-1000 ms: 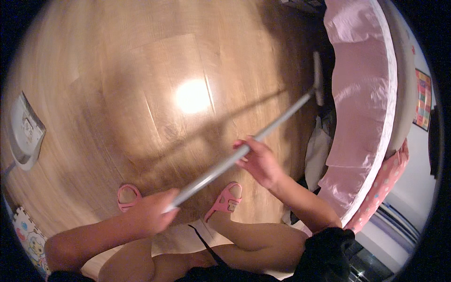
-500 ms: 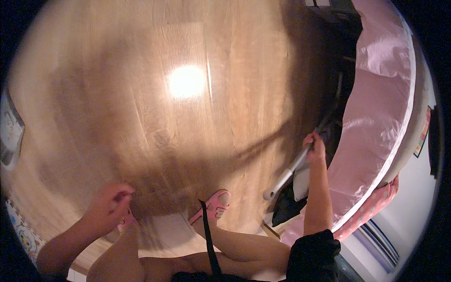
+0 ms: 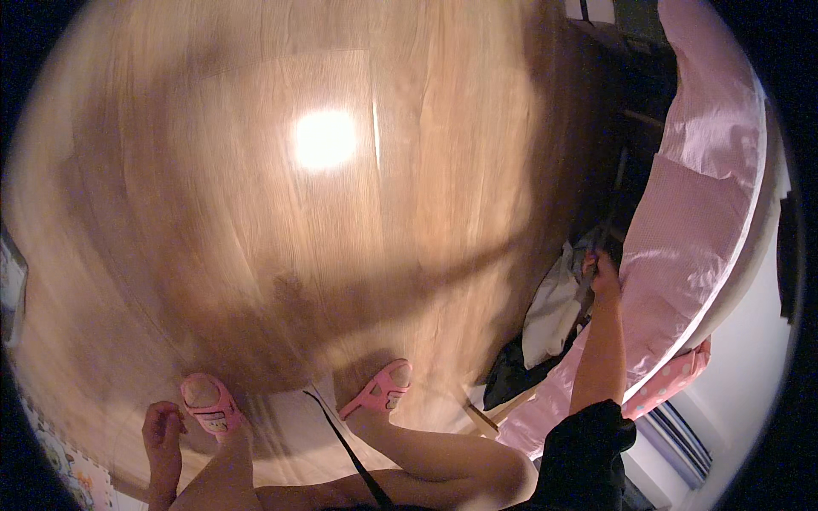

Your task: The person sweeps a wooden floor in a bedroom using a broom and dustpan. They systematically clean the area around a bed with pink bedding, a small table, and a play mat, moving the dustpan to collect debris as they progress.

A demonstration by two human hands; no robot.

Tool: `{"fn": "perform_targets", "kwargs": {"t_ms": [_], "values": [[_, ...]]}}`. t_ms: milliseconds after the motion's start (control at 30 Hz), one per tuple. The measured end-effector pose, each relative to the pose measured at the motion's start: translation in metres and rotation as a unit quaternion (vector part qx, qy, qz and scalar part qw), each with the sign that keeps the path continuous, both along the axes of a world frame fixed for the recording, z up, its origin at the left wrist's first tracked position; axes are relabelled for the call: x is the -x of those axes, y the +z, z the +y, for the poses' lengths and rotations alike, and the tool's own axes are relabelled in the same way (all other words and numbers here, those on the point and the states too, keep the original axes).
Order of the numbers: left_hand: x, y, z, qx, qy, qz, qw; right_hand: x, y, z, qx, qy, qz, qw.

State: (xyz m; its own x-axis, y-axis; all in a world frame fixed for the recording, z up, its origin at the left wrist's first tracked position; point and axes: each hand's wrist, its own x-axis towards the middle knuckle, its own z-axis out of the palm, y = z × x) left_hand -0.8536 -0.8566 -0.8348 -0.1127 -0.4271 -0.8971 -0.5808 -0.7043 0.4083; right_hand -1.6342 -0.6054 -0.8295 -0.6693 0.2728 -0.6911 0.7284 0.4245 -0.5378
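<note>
Right hand (image 3: 603,271) reaches down at the side of the bed, its fingers wrapped around a thin grey pole (image 3: 611,217). Left hand (image 3: 162,432) hangs free at the lower left, relaxed with its fingers loosely curled, just beside one of the pink slippers (image 3: 213,404) on the person's feet.

Wood-plank floor (image 3: 256,213) fills most of the view, with a bright patch of reflected light and a long soft shadow stretching toward the bed. A shiny pink bed skirt (image 3: 690,226) with a white edge curves down the right; beyond it are a pale wall (image 3: 737,362) and a pink spotted cloth (image 3: 669,383). At the lower left lies a patterned mat (image 3: 81,468).

Deep shadow at the bed's side swallows the far part of the pole, so its end cannot be made out. The near end is hard to tell from the hand and the clutter. A grey and white thing (image 3: 12,285) is cut off by the left rim, and the top edge crops a pale box (image 3: 590,10).

From the right hand, the pole runs up and slightly right, close along the skirt. Just left and below that hand sit a whitish bundle (image 3: 548,315) and a black one (image 3: 515,372), well apart from the left hand.
</note>
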Motion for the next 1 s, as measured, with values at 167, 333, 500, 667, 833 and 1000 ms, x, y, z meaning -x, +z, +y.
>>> {"fn": "perform_targets", "kwargs": {"t_ms": [167, 333, 500, 667, 833, 1000], "values": [[0.001, -0.004, -0.004, 0.000, 0.000, 0.016, 1.000, -0.062, -0.008, -0.011, -0.067, 0.161, 0.040, 0.984], [0.008, -0.022, -0.005, -0.009, -0.010, 0.072, 0.997, -0.210, 0.126, -0.055, -0.161, 0.333, -0.021, 0.929], [0.046, -0.039, -0.008, -0.068, -0.041, 0.083, 0.993, -0.320, 0.249, -0.098, -0.267, 0.181, -0.145, 0.935], [0.059, -0.041, -0.004, -0.061, -0.021, 0.123, 0.990, -0.341, 0.258, -0.065, -0.203, 0.221, 0.016, 0.954], [0.056, -0.043, -0.004, -0.080, 0.017, 0.125, 0.989, -0.244, 0.144, -0.030, -0.077, 0.206, 0.082, 0.972], [0.015, -0.040, -0.009, -0.008, 0.004, 0.040, 0.999, -0.247, 0.028, -0.057, -0.034, 0.066, 0.134, 0.988]]}}
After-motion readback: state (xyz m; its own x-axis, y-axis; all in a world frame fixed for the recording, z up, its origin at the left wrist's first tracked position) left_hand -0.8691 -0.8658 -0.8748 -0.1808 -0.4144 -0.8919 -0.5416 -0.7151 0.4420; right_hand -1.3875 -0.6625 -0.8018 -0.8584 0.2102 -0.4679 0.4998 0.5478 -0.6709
